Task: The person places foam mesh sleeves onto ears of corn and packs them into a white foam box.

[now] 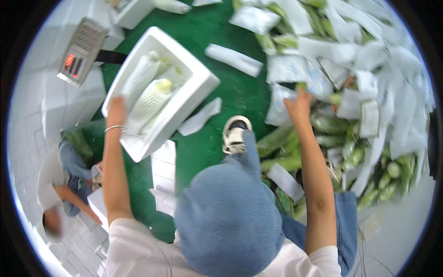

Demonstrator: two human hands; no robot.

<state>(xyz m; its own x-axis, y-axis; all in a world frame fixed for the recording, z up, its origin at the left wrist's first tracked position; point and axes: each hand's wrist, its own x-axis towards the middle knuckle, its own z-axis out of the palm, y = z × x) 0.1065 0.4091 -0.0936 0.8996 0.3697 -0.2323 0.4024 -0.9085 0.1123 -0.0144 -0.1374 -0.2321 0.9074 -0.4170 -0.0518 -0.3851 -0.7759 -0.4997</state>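
My left hand (116, 112) grips the near left rim of a white foam box (200, 88), which is tilted over the green floor. Inside the box lie several pale green vegetables in white foam net sleeves (147, 105). My right hand (299, 105) reaches to the pile at the right, its fingers at the green end of a vegetable beside a clear plastic pack (279, 104). Whether those fingers hold it is blurred. Long green vegetables (282, 140), some in plastic film, lie below that hand.
A digital scale display (81, 52) with red digits stands beyond the box. White foam sheets (233, 59) lie on the floor (204, 152) and over the pile. Another person (55, 180) bends at the far left beside a white box. My shoe (237, 135) is mid-floor.
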